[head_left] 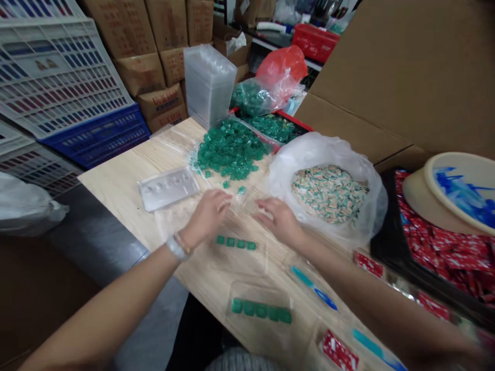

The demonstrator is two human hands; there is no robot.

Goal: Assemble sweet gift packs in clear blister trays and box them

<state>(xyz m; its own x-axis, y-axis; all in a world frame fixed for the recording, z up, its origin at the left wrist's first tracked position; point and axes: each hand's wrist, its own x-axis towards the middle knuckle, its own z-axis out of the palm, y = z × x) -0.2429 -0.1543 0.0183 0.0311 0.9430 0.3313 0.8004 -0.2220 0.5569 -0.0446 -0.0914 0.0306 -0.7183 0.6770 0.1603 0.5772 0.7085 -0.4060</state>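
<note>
My left hand [211, 212] is over the wooden table, its fingers bent but apart, with nothing plainly in them. Opposite it, my right hand [279, 219] has its fingers spread, close to a white plastic bag [371, 206] of small patterned pieces [330, 193]. Just beyond both hands lies a heap of green translucent cubes [232, 149], a few of them loose. Below the hands, a clear plastic tray [242, 263] carries a row of several green cubes [241, 243]. A nearer clear tray [259, 291] holds another such row [261, 310].
Empty clear trays [168, 189] lie at left, and a tall stack of them [211, 82] stands behind. Blue toothbrush-like items [314, 287] and red packets [340, 353] lie at right. A cream tub [421, 190] and an upright cardboard flap [406, 77] border the right side.
</note>
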